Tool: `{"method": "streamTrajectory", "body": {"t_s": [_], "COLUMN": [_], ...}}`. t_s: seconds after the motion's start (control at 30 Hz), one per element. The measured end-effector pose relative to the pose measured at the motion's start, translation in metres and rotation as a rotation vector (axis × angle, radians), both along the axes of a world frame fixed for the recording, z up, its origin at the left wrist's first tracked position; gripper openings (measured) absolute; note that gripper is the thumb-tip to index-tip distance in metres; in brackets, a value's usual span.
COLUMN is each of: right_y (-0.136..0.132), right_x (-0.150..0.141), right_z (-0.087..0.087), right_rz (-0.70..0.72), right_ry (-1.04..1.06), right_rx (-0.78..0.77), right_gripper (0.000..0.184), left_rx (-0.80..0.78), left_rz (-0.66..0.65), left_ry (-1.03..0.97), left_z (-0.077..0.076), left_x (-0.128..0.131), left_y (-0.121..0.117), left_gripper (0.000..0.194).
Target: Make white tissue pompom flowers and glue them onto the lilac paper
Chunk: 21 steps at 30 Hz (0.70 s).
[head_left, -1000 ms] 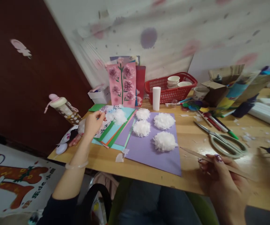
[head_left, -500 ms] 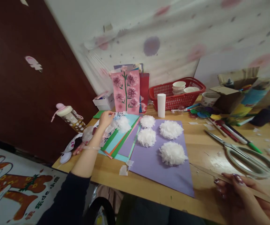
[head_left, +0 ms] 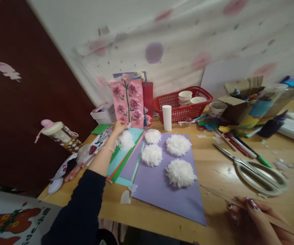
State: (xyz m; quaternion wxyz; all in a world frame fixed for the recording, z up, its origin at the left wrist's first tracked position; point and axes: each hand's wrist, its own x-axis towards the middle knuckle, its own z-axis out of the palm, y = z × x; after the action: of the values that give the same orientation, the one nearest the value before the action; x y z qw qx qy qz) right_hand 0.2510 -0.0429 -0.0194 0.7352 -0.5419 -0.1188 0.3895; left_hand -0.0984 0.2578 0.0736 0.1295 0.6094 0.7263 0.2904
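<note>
Navy-sleeved left hand point(head_left: 119, 127), fingertips bunched just by the pink card point(head_left: 128, 98), hold unclear; right of it, white puffs point(head_left: 181, 173) sit on purple paper point(head_left: 167, 206); then a stick point(head_left: 217, 194), pinched in the right hand point(head_left: 260, 217), tip so near that a leftward slip could snag a puff!

White pompoms point(head_left: 178, 145) on purple paper point(head_left: 167, 208)
Your right hand point(head_left: 261, 220) holds a strip point(head_left: 219, 194), your left hand point(head_left: 119, 127) near a pink card point(head_left: 128, 102).

Right hand point(head_left: 264, 225) partly off-frame; left hand's point(head_left: 119, 127) hold unclear
</note>
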Motion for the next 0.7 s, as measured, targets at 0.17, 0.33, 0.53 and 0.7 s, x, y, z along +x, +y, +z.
{"method": "streamTrajectory", "body": {"t_s": [0.17, 0.33, 0.53, 0.7], "right_y": [-0.003, -0.011, -0.006, 0.010], "right_x": [-0.007, -0.012, -0.018, -0.023], "right_z": [0.015, 0.014, 0.023, 0.036], "right_rz": [0.044, 0.160, 0.467, 0.444], "right_ry": [-0.174, -0.542, -0.996, -1.140], "right_rx": [0.172, 0.288, 0.319, 0.226], "right_gripper": [0.037, 0.025, 0.020, 0.026], "left_rx": [0.073, 0.162, 0.048, -0.012], "left_rz": [-0.094, -0.388, -0.721, -0.948], "left_ry": [-0.120, -0.247, -0.282, -0.194], "left_z": [0.011, 0.009, 0.003, -0.011], "left_x": [0.008, 0.038, 0.081, 0.101], "left_y": [-0.043, -0.124, -0.210, -0.231], "left_gripper": [0.028, 0.024, 0.019, 0.009]}}
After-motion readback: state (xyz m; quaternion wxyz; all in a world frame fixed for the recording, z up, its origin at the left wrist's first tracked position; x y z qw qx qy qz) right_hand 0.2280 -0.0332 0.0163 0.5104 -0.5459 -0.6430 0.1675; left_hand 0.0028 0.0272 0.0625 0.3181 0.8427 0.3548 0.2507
